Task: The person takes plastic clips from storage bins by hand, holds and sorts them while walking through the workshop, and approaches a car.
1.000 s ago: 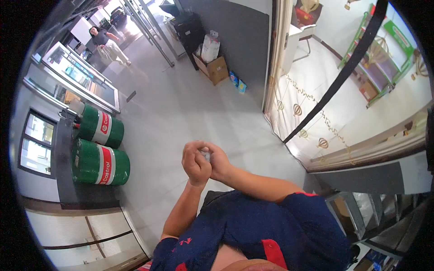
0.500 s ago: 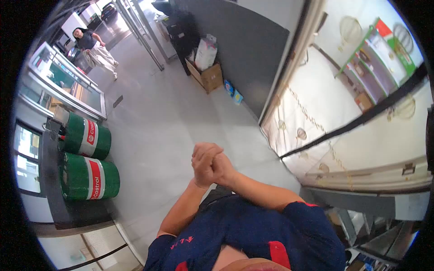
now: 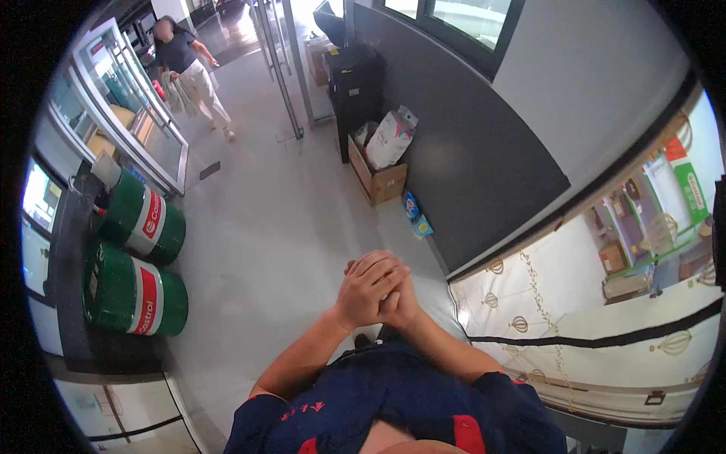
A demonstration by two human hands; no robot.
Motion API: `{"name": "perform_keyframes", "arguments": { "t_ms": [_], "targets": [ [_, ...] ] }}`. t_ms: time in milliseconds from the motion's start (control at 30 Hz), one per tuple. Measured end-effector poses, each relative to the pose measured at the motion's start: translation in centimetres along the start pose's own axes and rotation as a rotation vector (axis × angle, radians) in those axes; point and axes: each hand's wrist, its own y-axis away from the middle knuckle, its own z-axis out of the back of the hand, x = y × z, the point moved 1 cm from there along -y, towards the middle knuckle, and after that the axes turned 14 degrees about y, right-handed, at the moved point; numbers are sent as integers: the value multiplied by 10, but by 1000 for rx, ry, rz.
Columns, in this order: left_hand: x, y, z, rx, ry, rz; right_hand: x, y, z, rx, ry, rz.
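Note:
My left hand is closed over my right hand, the two clasped together in front of my body. The left fingers wrap across the right hand. Part of the right hand is hidden under them, and no object shows between the palms. Both forearms reach up from a navy shirt with red trim. Below the hands lies the grey floor.
Two green Castrol drums stand at left. Ahead, another person walks by an open glass door, carrying pale cloth. A cardboard box with a white bag sits along the right wall, near a patterned curtain.
My clasped hands have shifted right and slightly down in view, and the left fingers now lie over the right hand. The other person has come nearer. The view has turned and moved forward.

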Motion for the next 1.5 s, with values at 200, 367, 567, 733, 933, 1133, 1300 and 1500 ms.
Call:
{"name": "perform_keyframes", "arguments": {
  "t_ms": [200, 367, 567, 733, 933, 1133, 1300, 1500],
  "targets": [
    [130, -64, 10, 10, -111, 98, 41, -141, -2, -79, 445, -187],
    [229, -142, 37, 87, -190, 182, 64, -283, -38, 15, 483, -343],
    [334, -209, 72, 19, -283, 240, 86, -422, 27, 64, 329, -501],
    [421, -245, 102, -21, -340, 257, 97, -522, 2, -77, 281, -568],
    [556, -280, 160, -60, -308, 256, 74, -670, 77, -3, 639, -422],
    [687, -345, 234, -68, -140, 178, 53, -821, 31, -123, 324, -404],
    [771, -417, 291, -122, -25, 84, 42, -930, -54, -371, 425, -220],
    [893, -458, 303, -630, 1223, 752, 54, -1062, -43, -330, 728, 73]
  ]
}}
